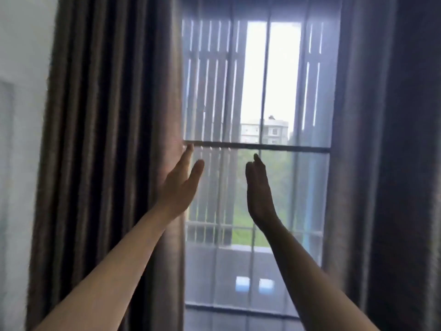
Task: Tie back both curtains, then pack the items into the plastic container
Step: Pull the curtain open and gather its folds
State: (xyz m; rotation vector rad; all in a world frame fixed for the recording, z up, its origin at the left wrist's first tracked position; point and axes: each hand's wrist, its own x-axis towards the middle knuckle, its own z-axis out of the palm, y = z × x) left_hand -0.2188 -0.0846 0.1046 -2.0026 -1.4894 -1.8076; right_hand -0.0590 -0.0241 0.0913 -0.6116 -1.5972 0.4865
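Observation:
The left curtain, brown and heavily pleated, hangs loose from the top of the view down past the bottom edge. The right curtain, dark grey, hangs loose along the right side. My left hand is raised with straight fingers, its fingertips against the inner edge of the left curtain. My right hand is raised edge-on with straight fingers in front of the glass, holding nothing and well apart from the right curtain. No tie-back, plastic container or loose items are in view.
Between the curtains a sheer white veil covers a tall window with a horizontal bar at hand height. A white wall lies to the left of the left curtain.

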